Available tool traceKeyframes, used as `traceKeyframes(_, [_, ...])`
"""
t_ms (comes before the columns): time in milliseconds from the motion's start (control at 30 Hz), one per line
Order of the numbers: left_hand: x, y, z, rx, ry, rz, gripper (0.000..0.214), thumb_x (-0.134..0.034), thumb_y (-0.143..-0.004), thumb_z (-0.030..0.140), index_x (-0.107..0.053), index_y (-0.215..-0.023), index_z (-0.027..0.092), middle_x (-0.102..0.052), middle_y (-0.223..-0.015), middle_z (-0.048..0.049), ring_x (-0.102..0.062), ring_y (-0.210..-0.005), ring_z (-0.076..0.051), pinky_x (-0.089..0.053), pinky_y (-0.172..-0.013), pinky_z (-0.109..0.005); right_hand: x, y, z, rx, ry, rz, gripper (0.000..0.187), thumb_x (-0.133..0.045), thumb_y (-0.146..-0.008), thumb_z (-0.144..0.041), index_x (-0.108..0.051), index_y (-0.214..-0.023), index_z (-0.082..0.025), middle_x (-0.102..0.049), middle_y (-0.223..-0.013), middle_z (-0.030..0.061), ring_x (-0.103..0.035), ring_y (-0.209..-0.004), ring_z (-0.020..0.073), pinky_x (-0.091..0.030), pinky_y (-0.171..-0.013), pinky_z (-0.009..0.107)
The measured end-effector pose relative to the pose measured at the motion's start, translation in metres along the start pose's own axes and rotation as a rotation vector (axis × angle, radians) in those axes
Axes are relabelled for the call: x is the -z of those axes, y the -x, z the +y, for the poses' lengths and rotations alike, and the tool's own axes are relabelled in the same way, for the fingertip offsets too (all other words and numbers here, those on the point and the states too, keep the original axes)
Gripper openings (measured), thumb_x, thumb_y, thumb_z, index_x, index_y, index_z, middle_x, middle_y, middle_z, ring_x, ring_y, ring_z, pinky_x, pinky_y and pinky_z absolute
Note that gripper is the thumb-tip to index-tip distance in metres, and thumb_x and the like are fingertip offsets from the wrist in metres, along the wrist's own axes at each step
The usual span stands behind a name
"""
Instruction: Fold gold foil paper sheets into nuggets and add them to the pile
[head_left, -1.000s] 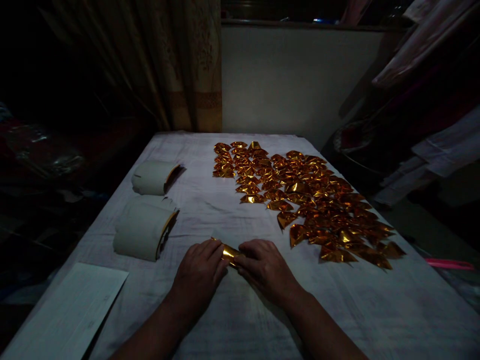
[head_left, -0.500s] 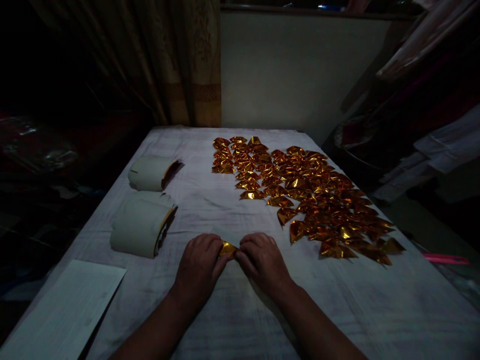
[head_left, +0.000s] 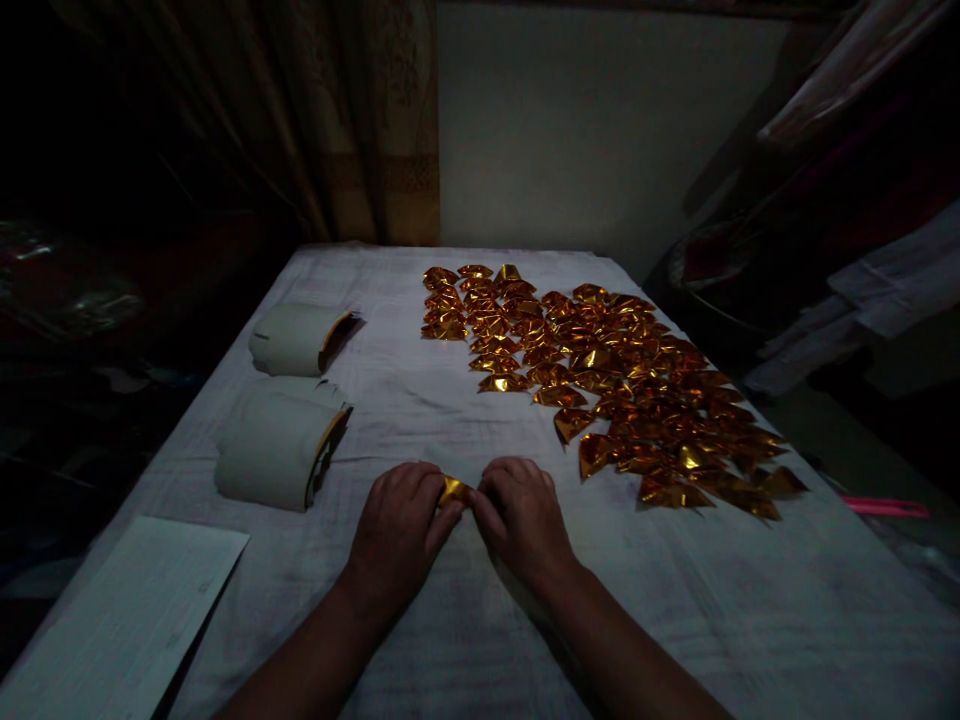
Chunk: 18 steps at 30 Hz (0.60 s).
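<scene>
A small piece of gold foil paper (head_left: 454, 491) lies between my hands at the front middle of the cloth-covered table. My left hand (head_left: 401, 515) pinches its left end, fingers curled over it. At its right end, the curled fingers and thumb of my right hand (head_left: 525, 515) grip it too. A pale flap of paper (head_left: 454, 461) shows just beyond the foil, between the fingertips. To the right and farther back lie several rows of folded gold foil pieces (head_left: 592, 360), shaped like little ingots.
Two curved stacks of pale paper sheets (head_left: 262, 450) sit on the left of the table (head_left: 622, 620). A flat white sheet or board (head_left: 135, 610) rests at the front left. Behind stand a curtain (head_left: 375, 130) and a pale wall (head_left: 585, 140). Something pink (head_left: 885, 507) shows past the right edge.
The view has tilted slightly, so the table sits a little higher in the picture. My right fingers have shifted slightly on the foil; both hands still hold it.
</scene>
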<state>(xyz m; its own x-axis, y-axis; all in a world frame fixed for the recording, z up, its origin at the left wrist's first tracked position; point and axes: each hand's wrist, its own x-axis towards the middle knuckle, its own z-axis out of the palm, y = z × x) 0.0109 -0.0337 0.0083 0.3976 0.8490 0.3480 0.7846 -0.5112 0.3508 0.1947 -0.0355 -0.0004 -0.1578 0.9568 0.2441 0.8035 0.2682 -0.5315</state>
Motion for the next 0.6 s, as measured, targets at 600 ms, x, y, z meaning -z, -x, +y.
traceKeyframes(600, [0.0006, -0.0019, 0.0042, 0.056, -0.054, -0.026, 0.009, -0.059, -0.094, 0.029, -0.058, -0.096, 0.020, -0.065, -0.097, -0.0059, -0.058, -0.094, -0.025, -0.045, -0.086, -0.041, 0.0000, -0.0016, -0.0057, -0.067, -0.024, -0.003, 0.009, -0.064, -0.090, -0.021, -0.059, -0.082, -0.023, -0.062, -0.089, 0.0027, -0.054, -0.090, 0.0227, -0.035, -0.080, 0.036])
